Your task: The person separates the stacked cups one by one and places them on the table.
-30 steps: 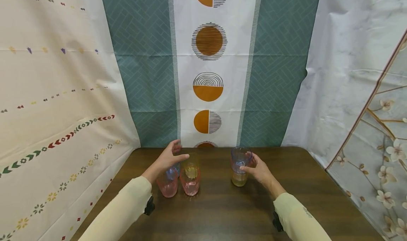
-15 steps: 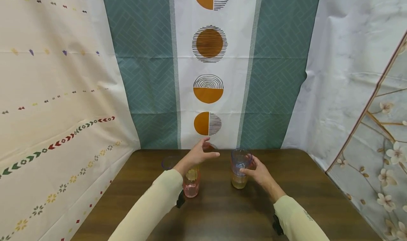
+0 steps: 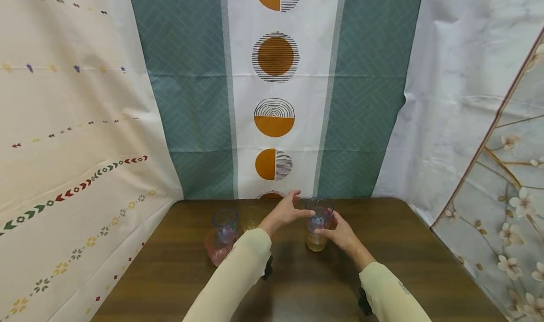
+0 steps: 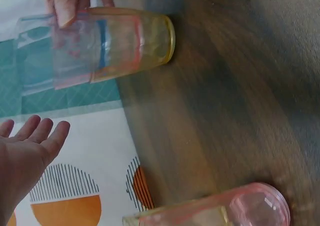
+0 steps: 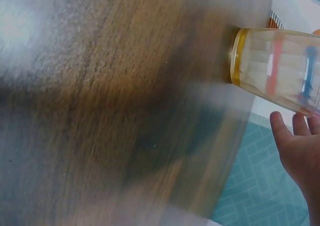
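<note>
A stack of nested clear cups point(image 3: 316, 241), yellow at the bottom, pink in between and blue on top, stands upright on the table. My right hand point(image 3: 342, 234) grips its upper part from the right side, thumb on the near face. My left hand point(image 3: 285, 214) is just left of the stack's rim with fingers spread and nothing in them; the left wrist view shows this hand point(image 4: 27, 156) apart from the cups. Left of my left arm are a blue cup point(image 3: 225, 218) and a pink cup point(image 3: 218, 249). A yellow cup point(image 3: 250, 217) is partly hidden behind my sleeve.
The dark wooden table point(image 3: 306, 289) carries all the cups. Patterned cloths hang behind it and on both sides, the middle one green and white point(image 3: 276, 90). In the left wrist view, a pink cup point(image 4: 260, 208) with a yellow one nested lies near the lower edge.
My left hand has moved right, from above the left cups across to the stack. My right hand has stayed at the stack, which has hardly moved.
</note>
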`<state>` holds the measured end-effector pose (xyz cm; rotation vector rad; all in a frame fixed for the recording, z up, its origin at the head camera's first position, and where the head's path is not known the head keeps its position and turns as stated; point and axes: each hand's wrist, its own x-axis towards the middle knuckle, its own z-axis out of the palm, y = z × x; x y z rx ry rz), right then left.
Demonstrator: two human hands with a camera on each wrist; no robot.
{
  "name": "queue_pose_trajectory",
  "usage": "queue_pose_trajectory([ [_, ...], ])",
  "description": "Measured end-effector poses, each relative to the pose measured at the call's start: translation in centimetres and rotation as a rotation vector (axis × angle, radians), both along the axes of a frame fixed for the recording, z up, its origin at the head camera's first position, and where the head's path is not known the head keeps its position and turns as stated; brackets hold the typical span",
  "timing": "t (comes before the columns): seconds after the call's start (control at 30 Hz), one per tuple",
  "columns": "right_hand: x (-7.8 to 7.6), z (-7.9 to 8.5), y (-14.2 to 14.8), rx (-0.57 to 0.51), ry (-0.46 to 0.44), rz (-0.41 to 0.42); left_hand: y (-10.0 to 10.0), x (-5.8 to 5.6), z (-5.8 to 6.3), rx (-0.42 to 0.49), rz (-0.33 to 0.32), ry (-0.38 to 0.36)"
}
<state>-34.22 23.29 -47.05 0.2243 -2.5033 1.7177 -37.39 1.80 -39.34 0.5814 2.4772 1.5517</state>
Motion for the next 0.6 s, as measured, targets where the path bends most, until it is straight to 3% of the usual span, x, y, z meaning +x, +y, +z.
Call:
queue_pose_trajectory([
  [0.37, -0.2, -0.4, -0.2, 0.026, 0.039, 0.011, 2.2, -0.2, -2.1, 0.103, -0.051, -0.01],
  [0.6, -0.1, -0.3, -0.1, 0.041, 0.029, 0.006, 2.9, -0.3, -2.7, 0.089, -0.033, 0.012],
])
